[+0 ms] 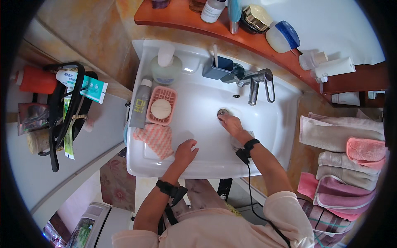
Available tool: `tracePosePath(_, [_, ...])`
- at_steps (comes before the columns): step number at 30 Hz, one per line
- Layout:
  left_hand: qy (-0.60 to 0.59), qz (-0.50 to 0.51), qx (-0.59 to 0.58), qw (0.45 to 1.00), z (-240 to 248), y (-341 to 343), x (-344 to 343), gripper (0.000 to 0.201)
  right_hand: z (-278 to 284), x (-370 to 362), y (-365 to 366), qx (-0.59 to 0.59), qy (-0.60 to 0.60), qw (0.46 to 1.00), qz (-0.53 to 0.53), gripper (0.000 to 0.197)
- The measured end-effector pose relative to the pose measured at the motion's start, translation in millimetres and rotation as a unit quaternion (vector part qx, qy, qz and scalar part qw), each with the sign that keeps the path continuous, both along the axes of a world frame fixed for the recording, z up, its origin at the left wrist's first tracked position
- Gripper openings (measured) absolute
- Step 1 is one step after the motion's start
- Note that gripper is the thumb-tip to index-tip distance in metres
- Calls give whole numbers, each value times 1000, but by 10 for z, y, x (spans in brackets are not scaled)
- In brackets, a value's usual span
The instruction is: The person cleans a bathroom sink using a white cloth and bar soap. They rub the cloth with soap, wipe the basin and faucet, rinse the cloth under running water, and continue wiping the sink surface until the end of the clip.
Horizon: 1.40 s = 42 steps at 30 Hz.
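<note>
My right hand (pixel 232 124) reaches down into the white sink (pixel 198 128), its fingers closed at the round metal drain stopper (pixel 222 111) and covering part of it. Under that wrist lies a pale greyish thing (pixel 237 143), mostly hidden, whose kind I cannot make out. My left hand (pixel 186 152) hovers over the near part of the basin, holding nothing, its fingers loosely bent and apart. Nearest to it is a pink-and-white checked cloth (pixel 156 139) on the sink's left ledge. The chrome faucet (pixel 254 87) stands behind the drain.
A pink soap dish (pixel 170 93) with a pale soap bar (pixel 161 108), a grey tube (pixel 142 105) and a pump bottle (pixel 166 68) stand left. Behind are a dark cup (pixel 218 69) and a wooden shelf (pixel 182 18) of jars. Folded towels (pixel 339 132) hang right.
</note>
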State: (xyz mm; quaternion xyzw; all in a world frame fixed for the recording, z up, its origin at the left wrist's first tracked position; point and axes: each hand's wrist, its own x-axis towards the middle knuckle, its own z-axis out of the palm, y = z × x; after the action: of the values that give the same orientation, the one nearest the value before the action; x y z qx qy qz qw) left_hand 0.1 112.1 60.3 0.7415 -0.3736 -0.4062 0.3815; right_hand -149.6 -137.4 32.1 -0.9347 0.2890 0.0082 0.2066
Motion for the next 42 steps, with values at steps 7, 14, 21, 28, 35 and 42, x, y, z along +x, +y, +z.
tracePosePath(7, [-12, -4, -15, 1000, -38, 9, -9, 27, -214, -7, -314, 81, 55, 989, -114, 14])
tracePosePath(14, [8, 5, 5, 1000, -15, 8, -2, 30, -426, -43, -284, 205, 158, 956, -142, 22])
tracePosePath(21, [-13, 3, -15, 1000, -6, 14, -8, 27, -329, -23, -315, 398, 60, 843, -358, 23])
tracePosePath(28, [-23, -2, -24, 999, -42, 20, -12, 25, -79, -155, -301, 225, 84, 954, -179, 19])
tracePosePath(35, [-7, 0, -15, 1000, -61, 8, -26, 23, 520, -740, -192, 28, 365, 930, 17, 45])
tracePosePath(42, [-6, -21, -7, 1000, -38, -1, 12, 23, 566, -1124, 55, 91, 367, 923, 74, 38])
